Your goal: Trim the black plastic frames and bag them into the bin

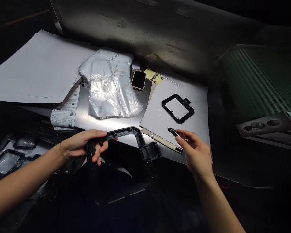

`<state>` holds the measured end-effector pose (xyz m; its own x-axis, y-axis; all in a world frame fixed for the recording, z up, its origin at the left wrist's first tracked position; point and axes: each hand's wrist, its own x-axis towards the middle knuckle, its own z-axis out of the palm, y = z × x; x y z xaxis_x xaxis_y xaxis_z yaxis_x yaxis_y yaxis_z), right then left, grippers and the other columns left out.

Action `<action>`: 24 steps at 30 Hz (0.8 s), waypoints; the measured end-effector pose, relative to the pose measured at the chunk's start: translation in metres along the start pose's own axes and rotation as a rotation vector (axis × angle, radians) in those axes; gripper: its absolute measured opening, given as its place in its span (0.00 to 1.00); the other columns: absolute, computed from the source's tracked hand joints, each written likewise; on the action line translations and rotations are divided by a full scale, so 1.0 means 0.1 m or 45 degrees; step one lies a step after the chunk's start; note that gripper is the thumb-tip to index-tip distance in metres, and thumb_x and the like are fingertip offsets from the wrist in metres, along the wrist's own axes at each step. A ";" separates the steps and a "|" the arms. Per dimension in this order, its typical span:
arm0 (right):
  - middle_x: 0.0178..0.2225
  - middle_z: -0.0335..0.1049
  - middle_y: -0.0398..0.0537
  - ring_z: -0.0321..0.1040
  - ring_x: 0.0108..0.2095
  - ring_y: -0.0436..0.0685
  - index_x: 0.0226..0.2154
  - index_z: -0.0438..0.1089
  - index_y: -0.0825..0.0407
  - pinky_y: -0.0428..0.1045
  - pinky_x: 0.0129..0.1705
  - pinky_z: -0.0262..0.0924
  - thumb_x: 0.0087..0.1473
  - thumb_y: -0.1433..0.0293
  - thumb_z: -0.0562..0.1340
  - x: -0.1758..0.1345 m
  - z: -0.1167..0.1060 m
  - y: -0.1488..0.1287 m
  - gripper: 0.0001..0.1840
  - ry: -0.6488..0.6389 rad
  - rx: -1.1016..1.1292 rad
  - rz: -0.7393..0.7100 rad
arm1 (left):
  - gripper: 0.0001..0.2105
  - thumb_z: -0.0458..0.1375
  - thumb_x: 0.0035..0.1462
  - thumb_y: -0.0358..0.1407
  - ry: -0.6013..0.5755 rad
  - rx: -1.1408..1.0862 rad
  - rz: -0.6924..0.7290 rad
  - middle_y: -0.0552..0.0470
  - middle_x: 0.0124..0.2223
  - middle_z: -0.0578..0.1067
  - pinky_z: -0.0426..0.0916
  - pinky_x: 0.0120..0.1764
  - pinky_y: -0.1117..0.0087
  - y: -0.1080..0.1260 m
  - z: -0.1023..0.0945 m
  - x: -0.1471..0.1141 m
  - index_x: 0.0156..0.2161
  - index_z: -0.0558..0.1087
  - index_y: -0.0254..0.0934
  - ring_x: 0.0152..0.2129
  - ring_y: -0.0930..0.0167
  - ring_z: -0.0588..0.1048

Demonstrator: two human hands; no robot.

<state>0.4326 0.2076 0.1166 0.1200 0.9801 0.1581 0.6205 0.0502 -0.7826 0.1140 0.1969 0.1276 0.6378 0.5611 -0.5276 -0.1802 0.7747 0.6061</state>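
On wht sheet (155, 111): blk frame (187, 117)

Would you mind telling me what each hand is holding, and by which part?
The left hand holds the large black frame by its upper-left corner, as pictured; the right hand pinches a small dark piece by its right end.

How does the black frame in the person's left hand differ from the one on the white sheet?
The held frame is gripped in the left hand, while the lying frame rests on the white sheet. The held frame fades into shadow at its lower part; the lying frame's whole outline shows. The held frame looks larger than the lying frame in the picture, though true sizes can't be told. Both are black with angled corners.
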 end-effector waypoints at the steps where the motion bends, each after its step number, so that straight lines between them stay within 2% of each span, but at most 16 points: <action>1: 0.33 0.64 0.46 0.62 0.32 0.53 0.35 0.68 0.52 0.52 0.36 0.59 0.47 0.67 0.60 0.08 0.06 0.16 0.10 0.022 -0.075 0.001 | 0.16 0.45 0.57 0.37 -0.051 0.031 -0.046 0.56 0.18 0.68 0.72 0.21 0.70 0.06 -0.08 0.02 0.29 0.71 0.28 0.08 0.77 0.67; 4: 0.35 0.63 0.46 0.62 0.34 0.52 0.35 0.67 0.55 0.53 0.38 0.59 0.47 0.68 0.60 0.27 0.21 0.52 0.10 0.058 -0.265 -0.020 | 0.16 0.48 0.56 0.34 -0.201 0.141 -0.163 0.54 0.16 0.67 0.68 0.14 0.75 0.17 -0.15 0.09 0.21 0.69 0.27 0.06 0.79 0.65; 6: 0.39 0.63 0.47 0.61 0.40 0.55 0.36 0.66 0.55 0.57 0.42 0.56 0.49 0.68 0.59 0.32 0.27 0.63 0.11 0.074 -0.380 -0.049 | 0.13 0.49 0.55 0.31 -0.303 0.223 -0.238 0.55 0.16 0.68 0.67 0.13 0.77 0.19 -0.09 0.15 0.24 0.70 0.27 0.06 0.79 0.65; 9: 0.46 0.58 0.49 0.52 0.49 0.61 0.39 0.64 0.54 0.62 0.48 0.48 0.50 0.66 0.58 0.25 0.34 0.68 0.13 0.077 -0.492 -0.118 | 0.11 0.50 0.56 0.31 -0.446 0.330 -0.343 0.58 0.16 0.68 0.67 0.14 0.78 0.16 0.03 0.28 0.27 0.71 0.28 0.07 0.81 0.65; 11: 0.45 0.60 0.49 0.54 0.48 0.60 0.39 0.64 0.54 0.61 0.48 0.49 0.50 0.65 0.58 0.15 0.37 0.70 0.13 -0.014 -0.500 -0.176 | 0.11 0.51 0.56 0.34 -0.520 0.378 -0.390 0.61 0.16 0.68 0.67 0.14 0.78 0.14 0.07 0.39 0.28 0.70 0.29 0.07 0.81 0.65; 14: 0.37 0.64 0.46 0.60 0.41 0.56 0.35 0.65 0.54 0.57 0.43 0.55 0.50 0.63 0.58 0.02 0.38 0.74 0.12 -0.184 -0.452 -0.207 | 0.11 0.52 0.56 0.36 -0.589 0.418 -0.424 0.62 0.16 0.69 0.66 0.13 0.79 0.14 0.09 0.51 0.28 0.70 0.30 0.07 0.81 0.65; 16: 0.35 0.64 0.45 0.61 0.39 0.54 0.33 0.65 0.54 0.55 0.42 0.56 0.51 0.62 0.57 -0.04 0.39 0.72 0.12 -0.187 -0.400 -0.158 | 0.11 0.52 0.56 0.36 -0.612 0.435 -0.435 0.62 0.16 0.69 0.65 0.13 0.79 0.15 0.11 0.55 0.28 0.69 0.30 0.07 0.82 0.65; 18: 0.32 0.63 0.44 0.62 0.34 0.52 0.30 0.63 0.55 0.53 0.38 0.57 0.53 0.61 0.55 -0.10 0.40 0.60 0.13 -0.137 -0.317 -0.062 | 0.12 0.52 0.56 0.37 -0.617 0.449 -0.445 0.62 0.15 0.68 0.65 0.13 0.79 0.17 0.14 0.58 0.27 0.69 0.30 0.07 0.82 0.64; 20: 0.25 0.62 0.42 0.62 0.26 0.50 0.29 0.60 0.53 0.50 0.31 0.59 0.56 0.61 0.48 -0.18 0.39 0.34 0.14 -0.144 -0.178 0.055 | 0.14 0.51 0.56 0.40 -0.604 0.451 -0.450 0.61 0.15 0.68 0.64 0.13 0.78 0.17 0.18 0.61 0.26 0.69 0.30 0.06 0.81 0.63; 22: 0.18 0.59 0.38 0.57 0.18 0.49 0.32 0.57 0.51 0.47 0.22 0.57 0.59 0.61 0.41 -0.30 0.36 0.00 0.16 -0.273 0.001 0.151 | 0.18 0.49 0.55 0.44 -0.583 0.433 -0.460 0.60 0.14 0.68 0.63 0.12 0.77 0.17 0.22 0.66 0.25 0.69 0.30 0.05 0.81 0.62; 24: 0.16 0.57 0.37 0.55 0.15 0.48 0.34 0.57 0.50 0.45 0.17 0.55 0.58 0.59 0.39 -0.43 0.32 -0.35 0.18 -0.465 0.160 0.185 | 0.22 0.47 0.53 0.49 -0.553 0.398 -0.459 0.58 0.13 0.68 0.63 0.12 0.75 0.16 0.26 0.71 0.24 0.68 0.31 0.05 0.79 0.62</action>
<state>0.3815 0.1703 0.1180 -0.0973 0.9813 -0.1660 0.5152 -0.0931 -0.8520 0.1761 0.2415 0.1158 0.8743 0.0616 -0.4814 0.2869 0.7343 0.6152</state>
